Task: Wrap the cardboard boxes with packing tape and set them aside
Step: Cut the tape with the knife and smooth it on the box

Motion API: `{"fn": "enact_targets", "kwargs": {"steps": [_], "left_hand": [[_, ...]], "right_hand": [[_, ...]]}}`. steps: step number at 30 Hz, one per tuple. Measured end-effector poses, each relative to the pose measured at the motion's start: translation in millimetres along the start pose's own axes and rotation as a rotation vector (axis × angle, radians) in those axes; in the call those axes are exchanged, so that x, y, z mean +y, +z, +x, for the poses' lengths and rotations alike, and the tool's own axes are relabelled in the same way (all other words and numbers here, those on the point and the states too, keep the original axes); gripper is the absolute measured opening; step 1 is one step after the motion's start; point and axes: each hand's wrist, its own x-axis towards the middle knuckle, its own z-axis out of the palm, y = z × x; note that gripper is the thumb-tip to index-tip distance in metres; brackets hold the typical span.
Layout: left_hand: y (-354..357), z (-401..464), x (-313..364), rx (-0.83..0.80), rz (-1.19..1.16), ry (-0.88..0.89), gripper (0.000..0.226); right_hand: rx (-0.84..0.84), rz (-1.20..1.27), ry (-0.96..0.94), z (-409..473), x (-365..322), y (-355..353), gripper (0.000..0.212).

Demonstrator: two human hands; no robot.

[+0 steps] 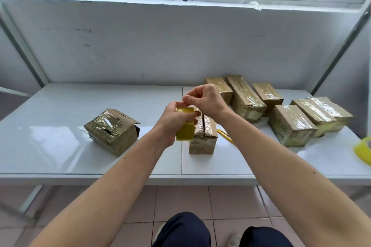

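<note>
My left hand (173, 121) grips a yellow roll of packing tape (185, 129), held above the white table (60, 146). Just above the roll, my right hand (204, 99) pinches the tape's free end with curled fingers. Directly behind the roll stands a small cardboard box (203, 138) with its top flaps meeting at a slit. A torn, crumpled box (112, 130) sits tilted to the left of my hands.
Several taped boxes (291, 124) lie grouped at the right back of the table. A yellow utility knife (225, 135) lies beside the middle box. A second yellow tape roll (364, 149) sits at the far right edge. A wall rises behind the table.
</note>
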Motion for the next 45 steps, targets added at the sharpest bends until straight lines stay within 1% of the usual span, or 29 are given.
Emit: {"fn": "enact_targets", "kwargs": {"steps": [2,3,6,7,8,9,10,12,13,14,17,19,21,25,30,39,43,45], "left_hand": [[1,-4,4,-0.025,0.039,0.001,0.056],[3,-8,7,-0.043,0.067,-0.012,0.059],[11,-24,15,-0.143,0.058,-0.07,0.071],[15,-29,16,-0.191,0.036,-0.083,0.074],[19,-35,14,-0.235,0.015,-0.099,0.075],[22,-40,12,-0.272,-0.006,-0.129,0.071],[23,-42,7,-0.303,-0.024,-0.169,0.059],[24,-45,-3,-0.353,-0.075,-0.317,0.022],[26,-47,-8,-0.356,-0.091,-0.378,0.016],[29,-48,-13,-0.348,-0.097,-0.402,0.017],[34,-35,-21,-0.266,-0.112,-0.332,0.028],[36,-27,-24,-0.24,-0.151,-0.318,0.03],[37,-22,-29,-0.204,-0.208,-0.339,0.032],[40,-11,-41,-0.137,-0.279,-0.349,0.035],[40,-2,-49,-0.108,-0.263,-0.336,0.023],[50,-2,-61,-0.035,-0.26,-0.277,0.037],[52,-2,-66,-0.018,-0.276,-0.267,0.035],[52,-2,-67,-0.017,-0.28,-0.266,0.038]], "right_hand": [[-0.017,-0.198,-0.081,-3,-8,-4,0.013],[0.016,-0.249,-0.094,-3,-11,-9,0.015],[0.205,-0.182,-0.009,1,-11,-27,0.021],[0.222,-0.194,0.021,2,-8,-31,0.022],[0.192,-0.224,0.051,2,-3,-33,0.023],[0.142,-0.245,0.085,3,4,-34,0.022],[0.101,-0.254,0.12,6,12,-35,0.022],[0.115,-0.282,0.181,15,23,-42,0.024],[0.14,-0.306,0.201,22,27,-46,0.026],[0.15,-0.324,0.215,28,32,-50,0.028],[0.064,-0.325,0.282,43,46,-47,0.034],[0.005,-0.25,0.329,56,59,-41,0.032],[-0.057,-0.201,0.324,68,69,-36,0.027],[-0.15,-0.315,0.298,81,80,-23,0.031],[-0.141,-0.345,0.325,87,98,-11,0.032],[-0.137,-0.377,0.31,93,107,1,0.03],[-0.168,-0.378,0.301,94,109,4,0.03],[-0.17,-0.348,0.287,94,110,2,0.03]]}}
